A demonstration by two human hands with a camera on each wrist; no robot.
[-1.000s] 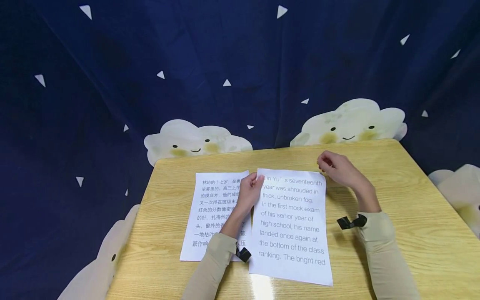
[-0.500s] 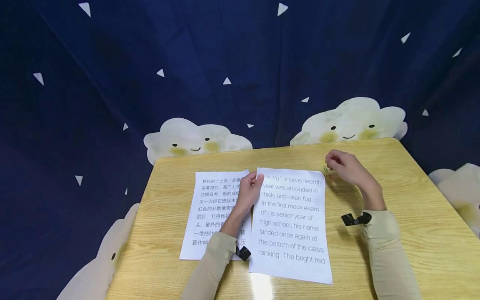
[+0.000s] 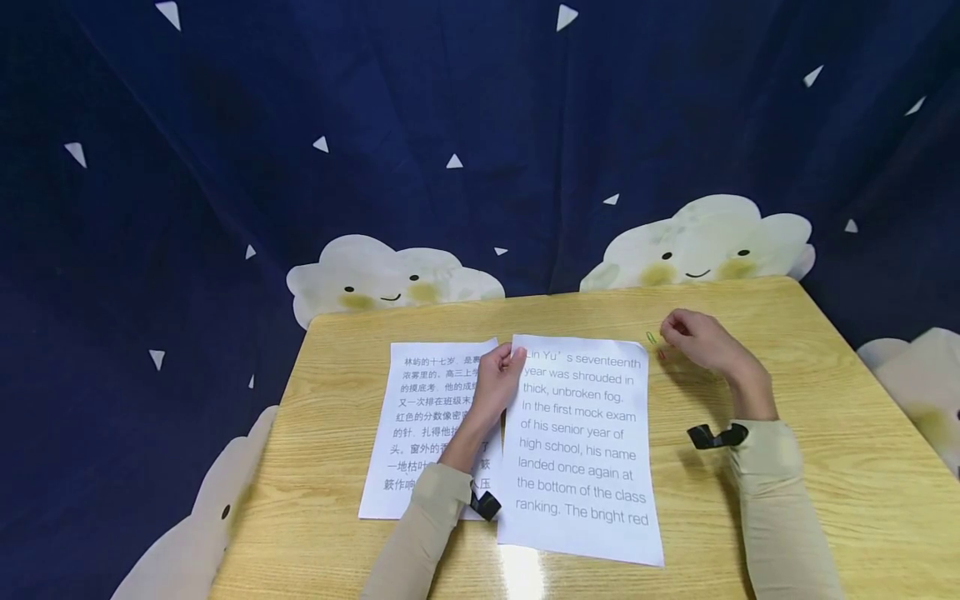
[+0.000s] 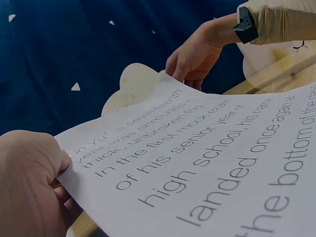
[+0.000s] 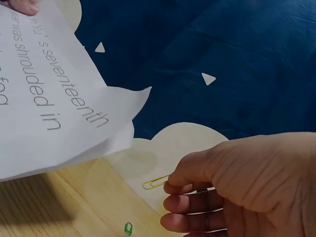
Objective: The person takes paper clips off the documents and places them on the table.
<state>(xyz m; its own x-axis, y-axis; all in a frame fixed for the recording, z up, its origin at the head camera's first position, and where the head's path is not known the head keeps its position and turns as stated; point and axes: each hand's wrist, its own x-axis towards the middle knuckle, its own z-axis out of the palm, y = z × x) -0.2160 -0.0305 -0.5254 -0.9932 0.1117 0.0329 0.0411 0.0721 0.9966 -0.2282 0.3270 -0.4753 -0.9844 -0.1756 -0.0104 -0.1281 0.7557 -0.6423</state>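
Note:
My left hand [image 3: 501, 379] pinches the upper left corner of the English-printed paper [image 3: 581, 450], its thumb on top. This paper is raised off the table at its top; the right wrist view shows more than one layer at its corner. Right of the paper, my right hand [image 3: 701, 340] pinches a yellow paper clip [image 5: 155, 182] between thumb and forefinger. A green paper clip [image 3: 650, 337] lies on the table between that hand and the paper. Close by, a small red paper clip [image 3: 662, 355] is partly hidden by the right hand.
A Chinese-printed paper [image 3: 420, 417] lies flat on the left, partly covered by the left hand and forearm. Everything rests on a wooden table [image 3: 825, 400]. Behind it hangs a dark blue curtain [image 3: 480, 100] with clouds and white triangles.
My right hand has moved right, away from the paper, and then slightly nearer to me, bringing the green and red paper clips into sight. The left hand stays on the paper's corner.

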